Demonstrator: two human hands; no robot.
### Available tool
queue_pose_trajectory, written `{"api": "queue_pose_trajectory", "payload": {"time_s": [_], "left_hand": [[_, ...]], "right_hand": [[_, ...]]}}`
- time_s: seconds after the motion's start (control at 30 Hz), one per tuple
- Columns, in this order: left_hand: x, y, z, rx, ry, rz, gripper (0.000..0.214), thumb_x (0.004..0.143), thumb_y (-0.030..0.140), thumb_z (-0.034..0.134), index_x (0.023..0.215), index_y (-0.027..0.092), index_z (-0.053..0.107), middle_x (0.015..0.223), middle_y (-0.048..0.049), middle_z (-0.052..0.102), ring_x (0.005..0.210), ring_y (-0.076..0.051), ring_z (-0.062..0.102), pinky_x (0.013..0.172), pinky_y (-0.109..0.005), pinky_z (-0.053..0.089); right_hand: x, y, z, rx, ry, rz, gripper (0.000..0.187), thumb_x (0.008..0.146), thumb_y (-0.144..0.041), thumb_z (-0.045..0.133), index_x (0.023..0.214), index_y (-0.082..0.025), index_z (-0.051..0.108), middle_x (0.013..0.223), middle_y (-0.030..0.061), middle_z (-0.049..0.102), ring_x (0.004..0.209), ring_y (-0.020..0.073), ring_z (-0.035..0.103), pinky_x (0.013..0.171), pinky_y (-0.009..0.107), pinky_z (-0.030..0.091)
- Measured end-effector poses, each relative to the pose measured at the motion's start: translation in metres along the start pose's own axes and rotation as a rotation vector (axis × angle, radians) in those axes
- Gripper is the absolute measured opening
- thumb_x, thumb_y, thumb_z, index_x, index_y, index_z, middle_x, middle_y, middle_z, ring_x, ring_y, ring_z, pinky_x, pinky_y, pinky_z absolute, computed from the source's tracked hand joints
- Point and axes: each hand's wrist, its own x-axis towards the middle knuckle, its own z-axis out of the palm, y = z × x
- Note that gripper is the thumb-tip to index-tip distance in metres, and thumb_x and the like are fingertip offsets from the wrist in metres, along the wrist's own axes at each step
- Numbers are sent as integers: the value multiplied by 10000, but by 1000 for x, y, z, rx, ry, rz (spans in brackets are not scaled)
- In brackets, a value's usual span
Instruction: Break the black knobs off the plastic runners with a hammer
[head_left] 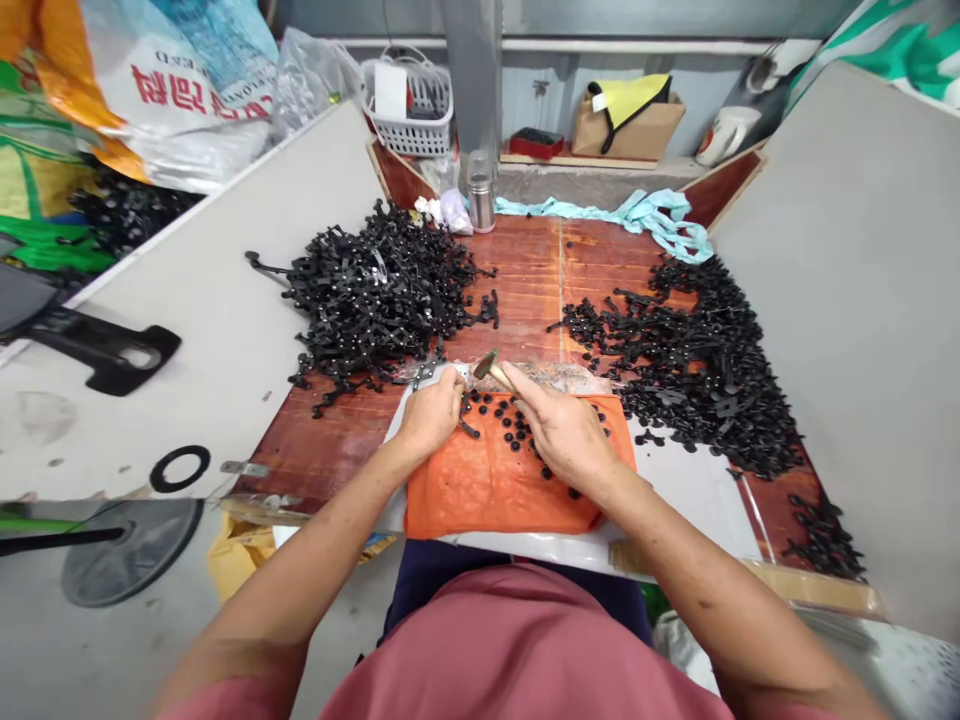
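My left hand (433,410) is closed in a pinch on a small black plastic piece at the far left edge of an orange cloth (480,485). My right hand (559,430) is closed round a small hand tool with a wooden handle (491,370), its tip pointing up and left towards the left hand. Several small black round parts (504,412) lie loose on the cloth between and under the hands. The cloth lies on a white board across my lap.
A big heap of black plastic sprues (379,290) lies to the left on the wooden table (536,275), another heap (697,350) to the right. A metal flask (481,195), a white basket (411,105) and turquoise cloth (645,215) stand behind. Grey panels flank both sides.
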Motion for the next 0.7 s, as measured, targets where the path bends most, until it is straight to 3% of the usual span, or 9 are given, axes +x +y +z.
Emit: {"api": "queue_pose_trajectory", "payload": {"time_s": [0.1,0.27,0.43,0.53,0.6,0.7], "left_hand": [[-1,1,-1,17,-19,4,290,1051,294,323,1225,171,519,940,-137,758,903,-290,742,768,-340,480],[-1,3,-1,15,-29,-4,302,1053,308,318,1216,161,525,937,-148,756,867,-301,739,731,-341,470],[0,1,0,-82,-3,-27,291,1041,301,345,1205,171,547,867,-117,727,832,-281,711,738,-333,457],[-2,-8,-2,-366,102,2,268,1027,301,352,1138,197,573,884,-72,697,840,-237,666,778,-318,459],[-6,-12,-5,-643,171,36,269,1014,348,375,1103,211,589,937,-47,681,870,-206,634,796,-295,463],[-17,-9,-8,-1052,127,57,320,953,464,505,1134,217,596,907,-11,644,804,-166,590,724,-249,459]], "right_hand": [[5,0,8,-113,-117,3,557,1073,-242,368,1621,-347,364,991,82,758,781,252,717,686,321,508],[10,-2,8,-121,-89,15,607,1060,-212,373,1649,-331,288,1060,100,749,875,262,713,732,321,499],[19,-6,0,-141,-233,15,569,1042,-203,410,1589,-358,422,852,82,754,751,275,706,683,331,457],[19,-4,-5,71,-104,38,504,1052,-273,437,1549,-350,474,919,64,758,779,251,695,710,318,446],[16,-2,-6,259,17,77,438,1038,-295,459,1467,-288,546,927,48,734,777,224,664,714,303,433],[10,-3,-3,466,33,125,209,984,-364,537,1080,-220,655,758,-12,613,667,175,552,635,278,373]]}}
